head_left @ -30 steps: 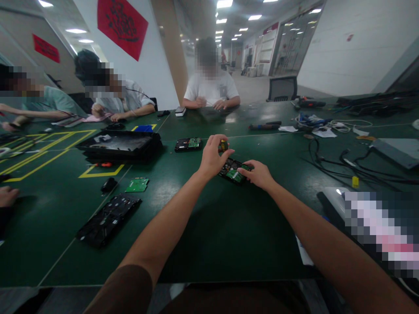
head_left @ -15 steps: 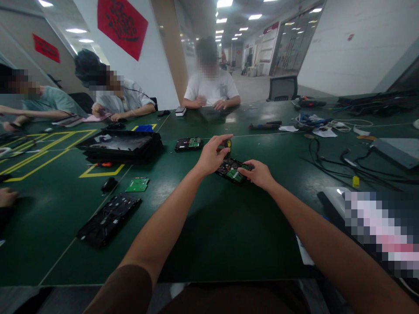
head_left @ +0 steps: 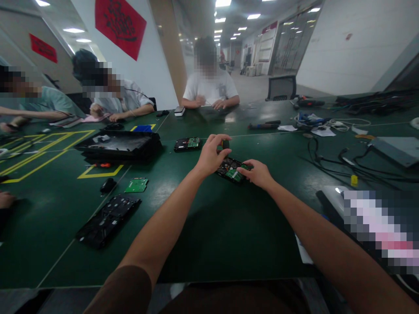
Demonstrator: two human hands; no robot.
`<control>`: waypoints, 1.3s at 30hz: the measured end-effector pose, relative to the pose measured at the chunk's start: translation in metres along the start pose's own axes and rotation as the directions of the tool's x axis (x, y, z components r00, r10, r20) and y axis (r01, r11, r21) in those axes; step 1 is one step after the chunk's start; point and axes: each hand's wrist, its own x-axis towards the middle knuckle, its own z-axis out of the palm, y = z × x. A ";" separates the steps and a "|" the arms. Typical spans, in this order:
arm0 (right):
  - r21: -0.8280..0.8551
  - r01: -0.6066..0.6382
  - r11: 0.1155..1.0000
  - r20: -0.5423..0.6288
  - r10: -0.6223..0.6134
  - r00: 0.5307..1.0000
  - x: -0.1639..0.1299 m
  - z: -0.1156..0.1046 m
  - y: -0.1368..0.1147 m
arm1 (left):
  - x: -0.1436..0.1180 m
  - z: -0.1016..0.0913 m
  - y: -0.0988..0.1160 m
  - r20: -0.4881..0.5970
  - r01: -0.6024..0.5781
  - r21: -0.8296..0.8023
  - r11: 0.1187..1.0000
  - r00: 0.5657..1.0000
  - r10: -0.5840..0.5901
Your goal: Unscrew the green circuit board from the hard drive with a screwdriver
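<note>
An electronics disassembly workshop set in an open office hall. A long green work table (head_left: 209, 235) carries yellow floor-style marking tape (head_left: 49, 152), opened hard drives (head_left: 187, 144) with exposed circuit boards, a loose green circuit board (head_left: 136, 185), black plastic housings (head_left: 119, 146), and tangled cables (head_left: 343, 161). Several seated people (head_left: 209, 87) work along the far edge. Ceiling strip lights (head_left: 223, 3), glass partitions (head_left: 288, 43) and a long corridor lie behind.

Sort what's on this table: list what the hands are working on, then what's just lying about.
In hand:
left hand gripping a screwdriver
right hand steadying the hard drive

Lying about:
second hard drive
loose green circuit board
black tray
black panel
cables
</note>
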 end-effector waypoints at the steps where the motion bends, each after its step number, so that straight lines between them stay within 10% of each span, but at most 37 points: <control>1: 0.006 -0.001 1.000 -0.003 0.001 1.000 0.000 0.000 0.000 | 0.001 -0.001 0.000 0.020 -0.013 0.001 1.000 1.000 0.013; 21: 0.026 0.034 0.999 -0.008 -0.034 0.999 0.000 0.000 0.003 | 0.003 -0.003 -0.001 0.184 0.041 -0.228 0.973 0.983 0.002; 31: 0.021 0.037 0.999 -0.014 -0.037 0.999 0.000 0.000 0.002 | 0.008 -0.019 0.017 0.214 -0.128 0.084 0.988 0.971 0.108; 39: 0.003 0.040 0.999 -0.002 -0.040 0.999 -0.001 -0.001 0.002 | 0.003 -0.006 0.005 0.288 0.105 -0.392 0.914 0.958 0.014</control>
